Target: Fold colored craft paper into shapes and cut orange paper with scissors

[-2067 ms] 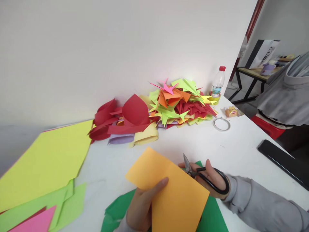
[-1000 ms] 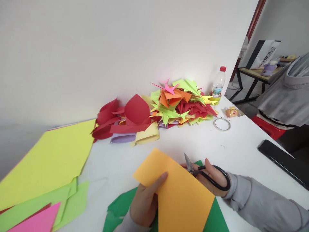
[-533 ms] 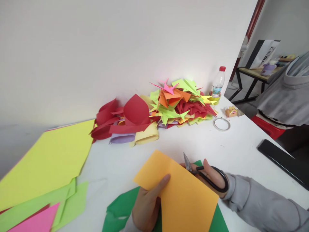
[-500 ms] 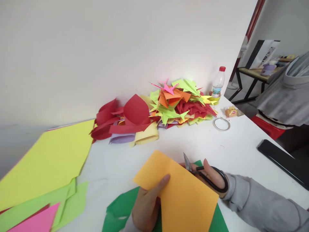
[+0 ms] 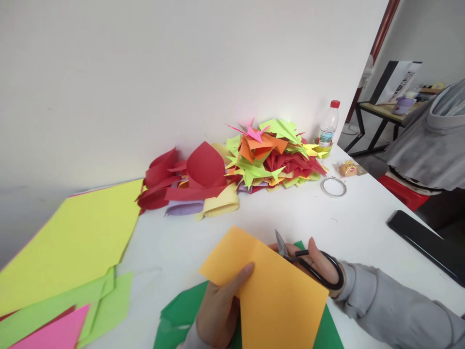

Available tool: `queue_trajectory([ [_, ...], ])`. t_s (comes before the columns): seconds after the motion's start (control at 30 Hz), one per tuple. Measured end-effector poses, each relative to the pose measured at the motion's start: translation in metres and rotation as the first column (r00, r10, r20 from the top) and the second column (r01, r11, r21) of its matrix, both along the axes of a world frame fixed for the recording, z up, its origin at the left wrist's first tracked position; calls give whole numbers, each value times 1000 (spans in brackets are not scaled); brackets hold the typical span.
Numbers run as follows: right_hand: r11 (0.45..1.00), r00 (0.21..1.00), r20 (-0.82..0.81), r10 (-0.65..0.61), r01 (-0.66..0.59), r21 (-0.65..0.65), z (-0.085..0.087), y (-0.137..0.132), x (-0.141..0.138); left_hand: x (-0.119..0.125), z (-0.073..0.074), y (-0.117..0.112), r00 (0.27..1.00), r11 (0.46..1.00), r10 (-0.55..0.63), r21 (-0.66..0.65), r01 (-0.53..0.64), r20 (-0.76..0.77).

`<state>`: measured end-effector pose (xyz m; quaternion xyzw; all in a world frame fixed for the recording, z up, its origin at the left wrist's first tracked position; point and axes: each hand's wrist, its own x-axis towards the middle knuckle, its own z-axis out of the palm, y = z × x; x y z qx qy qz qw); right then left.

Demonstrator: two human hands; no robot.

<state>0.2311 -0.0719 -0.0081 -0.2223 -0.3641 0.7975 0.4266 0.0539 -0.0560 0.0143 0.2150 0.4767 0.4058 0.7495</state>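
Observation:
My left hand (image 5: 223, 305) grips a sheet of orange paper (image 5: 283, 300), its thumb lying on top and the fingers hidden underneath. A crease runs down from the paper's top edge, and the left part ends in a slanted edge. Black-handled scissors (image 5: 316, 266) hang on my right hand (image 5: 323, 264), their handle loop round the thumb side. The metal blade points up and away, beside the upper right edge of the orange paper. Part of my right hand is hidden behind that paper. Green paper (image 5: 185, 310) lies on the table under both hands.
Yellow sheets (image 5: 83, 232), light green paper (image 5: 116, 300) and pink paper (image 5: 58, 332) lie at left. Along the wall are red paper shapes (image 5: 205, 165) and a pile of folded paper (image 5: 261, 155). A bottle (image 5: 329, 123), tape roll (image 5: 333, 187), wrapped snack (image 5: 348, 168) and black phone-like object (image 5: 428, 245) are at right.
The orange paper and my left hand have shifted very slightly left. My right hand and the scissors are almost where they were.

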Motion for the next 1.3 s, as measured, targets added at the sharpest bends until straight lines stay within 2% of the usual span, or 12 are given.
queue_trajectory([
  [0.17, 1000, 999, -44, -30, 30, -7, -7, 0, -2, -2, -1, 1, 1000, 1000, 8, -1, -8, 10],
  [0.4, 1000, 1000, -13, -10, 10, -22, 1, 0, 1, -5, -5, 2, 999, 999, -35, -10, 35, 42],
  [0.63, 998, 993, -117, -26, 19, -63, -6, 0, 3, -8, -10, 4, 996, 995, 87, -54, -88, -27],
  [0.9, 1000, 997, -73, 0, -2, -29, -1, -3, 1, -8, -9, 4, 1000, 999, 29, -41, -29, 1],
  [1.0, 1000, 996, -92, 9, -11, -20, 1, -5, 0, -6, -9, 3, 1000, 999, 28, -17, -28, -1],
  [1.2, 999, 988, -149, 49, -49, 4, -2, -6, 0, -2, -5, -1, 998, 997, -70, 24, 70, 3],
  [1.3, 999, 989, -143, 47, -46, 11, -2, -7, 0, -1, -4, -2, 998, 998, -64, 18, 64, -9],
])
